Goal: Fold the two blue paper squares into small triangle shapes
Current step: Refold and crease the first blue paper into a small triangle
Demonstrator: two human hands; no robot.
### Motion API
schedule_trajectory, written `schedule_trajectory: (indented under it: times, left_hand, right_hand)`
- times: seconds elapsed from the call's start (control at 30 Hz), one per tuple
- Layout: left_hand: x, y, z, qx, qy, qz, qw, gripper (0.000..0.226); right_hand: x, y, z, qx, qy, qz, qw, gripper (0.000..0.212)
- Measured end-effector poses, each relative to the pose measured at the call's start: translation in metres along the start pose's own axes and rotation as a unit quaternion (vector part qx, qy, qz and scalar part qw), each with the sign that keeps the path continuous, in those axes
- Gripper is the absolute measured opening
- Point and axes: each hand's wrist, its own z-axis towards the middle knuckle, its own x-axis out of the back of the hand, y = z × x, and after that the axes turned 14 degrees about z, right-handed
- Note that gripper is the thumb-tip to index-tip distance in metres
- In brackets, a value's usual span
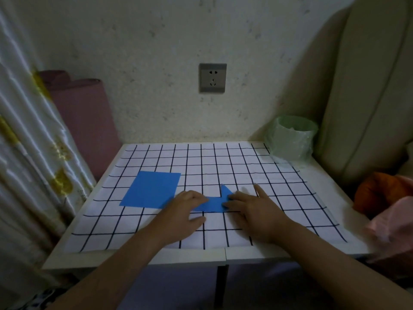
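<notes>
A flat blue paper square [151, 189] lies unfolded on the left part of the grid sheet [223, 162]. A second blue paper [212, 203], partly folded, lies between my hands near the middle, one corner standing up at its right end. My left hand [186, 212] rests on the paper's left end with fingers curled over it. My right hand [252, 209] presses on the right end, index finger stretched out on the sheet. Much of the folded paper is hidden under both hands.
A green plastic-lined cup [291, 139] stands at the table's back right corner. A wall with a socket [212, 78] is behind the table. A pink roll [89, 121] and curtain stand left; cushions and orange and pink cloth [384, 198] lie right.
</notes>
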Motion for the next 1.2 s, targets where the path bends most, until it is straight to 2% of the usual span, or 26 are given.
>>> schedule_trajectory:
  times: [0.1, 0.17, 0.23, 0.3, 0.4, 0.47, 0.53, 0.6, 0.7, 0.8, 0.93, 1.03, 1.2]
  left_hand:
    - [0.004, 0.006, 0.003, -0.026, 0.024, -0.001, 0.999, 0.052]
    - [0.008, 0.009, 0.005, -0.082, 0.05, 0.08, 0.992, 0.046]
    - [0.013, 0.013, 0.008, -0.158, 0.105, 0.178, 0.966, 0.033]
    - [0.015, 0.017, 0.012, -0.209, 0.137, 0.223, 0.942, 0.021]
    - [0.017, 0.021, 0.018, -0.233, 0.14, 0.251, 0.929, 0.023]
    - [0.016, 0.023, 0.02, -0.211, 0.143, 0.231, 0.939, 0.023]
    - [0.013, 0.023, 0.021, -0.163, 0.143, 0.164, 0.962, 0.017]
    - [0.01, 0.02, 0.02, -0.083, 0.088, 0.069, 0.99, 0.023]
    - [0.006, 0.014, 0.02, -0.021, -0.004, 0.001, 1.0, 0.046]
    - [0.003, 0.013, 0.023, 0.021, 0.022, -0.051, 0.998, 0.033]
    - [-0.002, 0.011, 0.027, 0.088, 0.044, -0.1, 0.99, 0.034]
    - [-0.004, 0.012, 0.031, 0.122, 0.042, -0.111, 0.985, 0.038]
    - [-0.01, 0.018, 0.034, 0.148, 0.07, -0.07, 0.984, 0.033]
  right_hand:
    - [0.001, 0.005, 0.005, -0.014, 0.009, 0.048, 0.999, 0.029]
    - [0.002, 0.004, 0.009, -0.026, 0.007, 0.059, 0.998, 0.029]
    - [0.002, 0.002, 0.013, -0.025, 0.009, 0.067, 0.997, 0.033]
    - [0.003, 0.002, 0.014, -0.007, 0.019, 0.062, 0.998, 0.038]
    - [0.003, 0.001, 0.017, 0.035, 0.058, 0.02, 0.997, 0.036]
    - [0.003, 0.0, 0.019, 0.07, 0.084, 0.002, 0.994, 0.027]
    - [0.002, -0.001, 0.021, 0.096, 0.073, -0.013, 0.993, 0.022]
    - [0.0, -0.001, 0.021, 0.108, 0.07, -0.017, 0.992, 0.022]
    - [-0.001, -0.001, 0.02, 0.102, 0.083, -0.011, 0.991, 0.023]
    - [-0.002, -0.005, 0.019, 0.103, 0.101, -0.014, 0.99, 0.023]
    - [-0.006, -0.006, 0.022, 0.06, 0.112, 0.024, 0.992, 0.026]
    - [-0.007, -0.004, 0.026, 0.017, 0.118, 0.08, 0.99, 0.02]
    - [-0.008, -0.008, 0.03, 0.01, 0.135, 0.092, 0.986, 0.015]
